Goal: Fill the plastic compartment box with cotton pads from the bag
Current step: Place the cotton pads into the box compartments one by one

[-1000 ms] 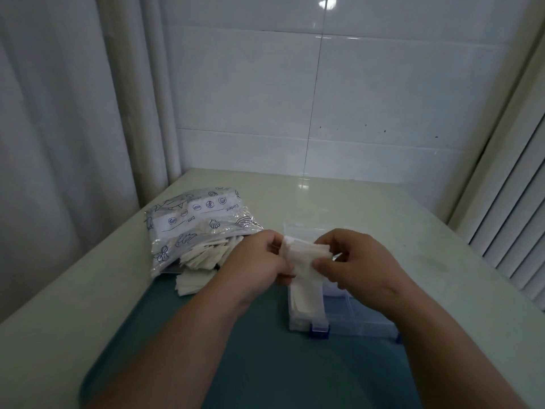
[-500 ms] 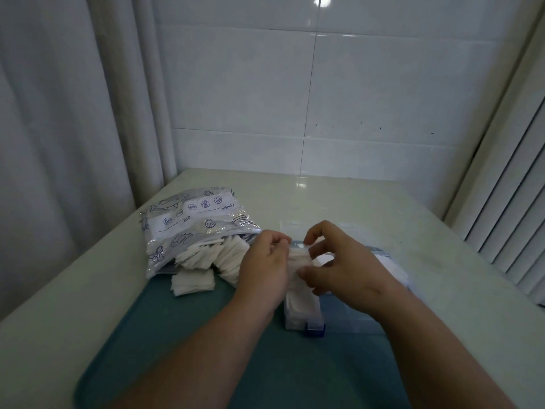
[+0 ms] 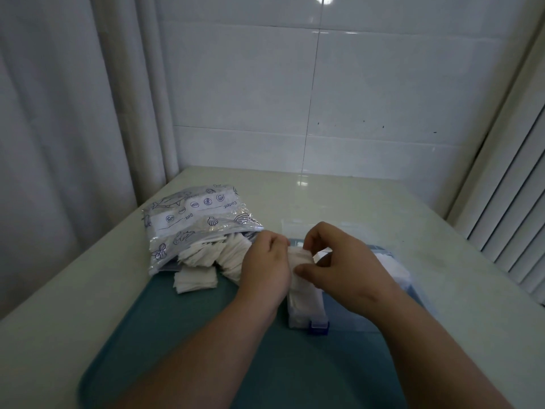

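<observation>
A clear plastic compartment box (image 3: pixel 306 315) with a blue latch (image 3: pixel 318 328) lies on a teal tray; its left column holds white cotton pads (image 3: pixel 303 293). My left hand (image 3: pixel 265 267) and my right hand (image 3: pixel 342 267) meet over that column, both pinching a small stack of pads (image 3: pixel 299 255) down against the box. To the left lies the printed plastic bag (image 3: pixel 194 219), open toward me, with several square pads spilling out (image 3: pixel 215 252). A loose stack of pads (image 3: pixel 196 280) sits on the tray in front of the bag.
The teal tray (image 3: pixel 177 335) rests on a pale table (image 3: pixel 59 305) in a tiled corner. A curtain (image 3: pixel 59 113) hangs at the left and slatted blinds (image 3: pixel 516 216) stand at the right. More white pads (image 3: pixel 392 267) show in the box beyond my right hand.
Both hands have lowered the stack of pads from above the box down into its left column. More of the pads spilling from the bag shows now.
</observation>
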